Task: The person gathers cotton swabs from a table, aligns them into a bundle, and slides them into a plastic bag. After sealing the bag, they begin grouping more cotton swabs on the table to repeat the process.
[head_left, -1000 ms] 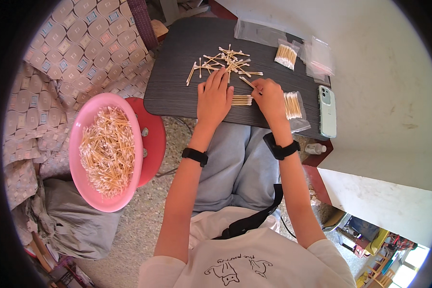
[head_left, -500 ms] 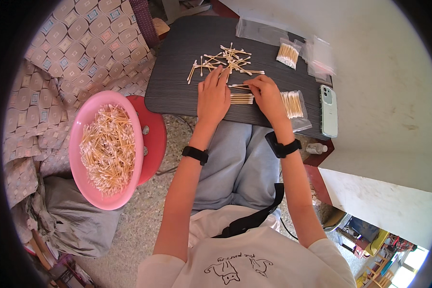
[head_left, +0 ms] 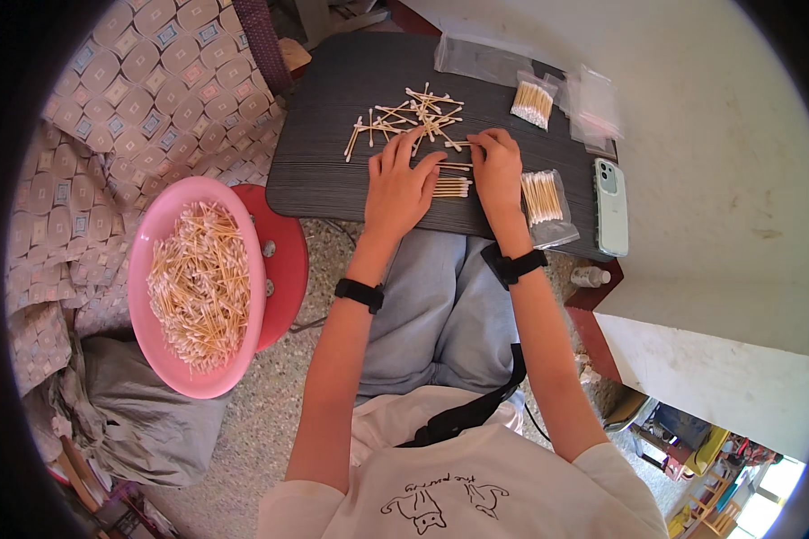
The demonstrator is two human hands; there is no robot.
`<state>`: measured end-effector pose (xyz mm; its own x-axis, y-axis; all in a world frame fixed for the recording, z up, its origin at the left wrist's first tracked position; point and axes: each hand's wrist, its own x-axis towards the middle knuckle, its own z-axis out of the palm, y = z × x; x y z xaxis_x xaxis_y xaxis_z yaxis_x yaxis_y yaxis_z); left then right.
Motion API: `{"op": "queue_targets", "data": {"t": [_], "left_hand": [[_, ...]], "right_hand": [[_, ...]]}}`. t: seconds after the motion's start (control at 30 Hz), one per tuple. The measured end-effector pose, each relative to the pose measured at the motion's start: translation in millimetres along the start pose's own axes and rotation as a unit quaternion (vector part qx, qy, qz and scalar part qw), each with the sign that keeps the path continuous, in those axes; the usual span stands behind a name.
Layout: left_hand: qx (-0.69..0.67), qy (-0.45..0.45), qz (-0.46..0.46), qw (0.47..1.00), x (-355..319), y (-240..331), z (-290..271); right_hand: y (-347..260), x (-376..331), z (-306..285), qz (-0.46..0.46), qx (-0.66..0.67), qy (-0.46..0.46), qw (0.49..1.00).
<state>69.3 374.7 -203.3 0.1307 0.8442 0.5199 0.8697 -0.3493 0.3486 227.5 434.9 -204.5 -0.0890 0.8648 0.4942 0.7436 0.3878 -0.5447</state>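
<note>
Head view, hands: left hand (head_left: 403, 187) lies palm-down on the dark table (head_left: 324, 171), fingers spread and loosely flat, gripping nothing; right hand (head_left: 497, 168) rests beside it, fingertips curled down onto a swab at the edge of the pile; whether it is pinched cannot be told.
Head view, swabs: loose cotton swabs (head_left: 409, 121) scattered just beyond both hands; small aligned bundle (head_left: 451, 186) lies between the hands.
Head view, packets: filled clear bag (head_left: 543, 198) just right of the right hand; second filled bag (head_left: 532, 101) farther back.
Head view, surroundings: phone (head_left: 610, 207) at the table's right edge; pink basin (head_left: 157, 269) heaped with swabs on a red stool (head_left: 288, 269), well left.
</note>
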Motion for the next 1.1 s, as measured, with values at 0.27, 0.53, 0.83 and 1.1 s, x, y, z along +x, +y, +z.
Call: {"op": "queue_targets", "data": {"t": [0.27, 0.53, 0.83, 1.1], "left_hand": [[0.023, 0.025, -0.061, 0.998, -0.1, -3.4, 7.0], [0.027, 0.034, -0.080, 0.996, 1.6, 0.2, 6.0], [0.002, 0.030, -0.087, 0.996, 1.7, -2.1, 6.0], [-0.022, 0.040, -0.111, 0.993, 2.6, -1.5, 5.7]], "right_hand": [[2.9, -15.7, -17.9, -0.054, -0.060, -0.004, 0.997], [-14.4, -16.2, -17.8, -0.053, 0.053, -0.048, 0.996], [-29.6, -12.6, -3.0, -0.127, 0.019, -0.065, 0.990], [-22.7, -4.1, -5.6, -0.095, 0.038, -0.059, 0.993]]}}
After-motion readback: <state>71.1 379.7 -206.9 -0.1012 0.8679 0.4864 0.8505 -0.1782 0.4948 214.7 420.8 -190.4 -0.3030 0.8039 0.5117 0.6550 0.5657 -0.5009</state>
